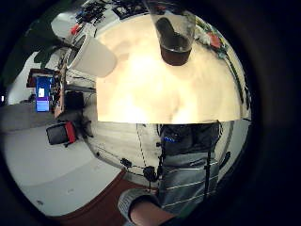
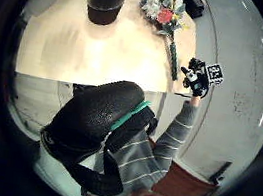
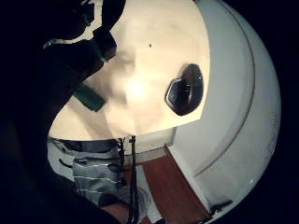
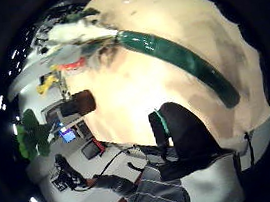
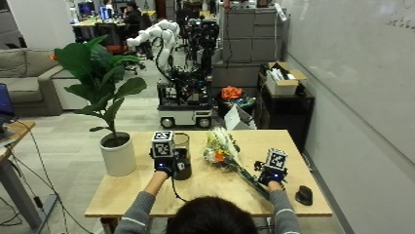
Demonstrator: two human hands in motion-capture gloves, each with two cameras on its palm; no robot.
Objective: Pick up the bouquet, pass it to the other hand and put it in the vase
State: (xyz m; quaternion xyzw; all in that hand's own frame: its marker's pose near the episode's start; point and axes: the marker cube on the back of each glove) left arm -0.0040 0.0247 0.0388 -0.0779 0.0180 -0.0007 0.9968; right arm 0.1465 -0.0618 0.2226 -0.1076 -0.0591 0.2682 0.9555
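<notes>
On light wooden table (image 5: 129, 192): bouquet of white, yellow and orange flowers w/ green wrapped stem (image 5: 223, 153) lies diagonally, blooms beside dark glass vase (image 5: 181, 156), stem end under right hand (image 5: 271, 176), the nearer hand. Right thumb-side view shows stem close; finger state cannot tell. Left hand (image 5: 163, 165) apparently rests by vase; fingers unclear.

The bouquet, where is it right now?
In the outside view the bouquet lies on the table, between the vase and the right hand.

Matt pale wooden table (image 5: 129, 192); glossy green-wrapped bouquet (image 5: 223, 151) stem; clear glass vase (image 5: 181, 156).
</notes>
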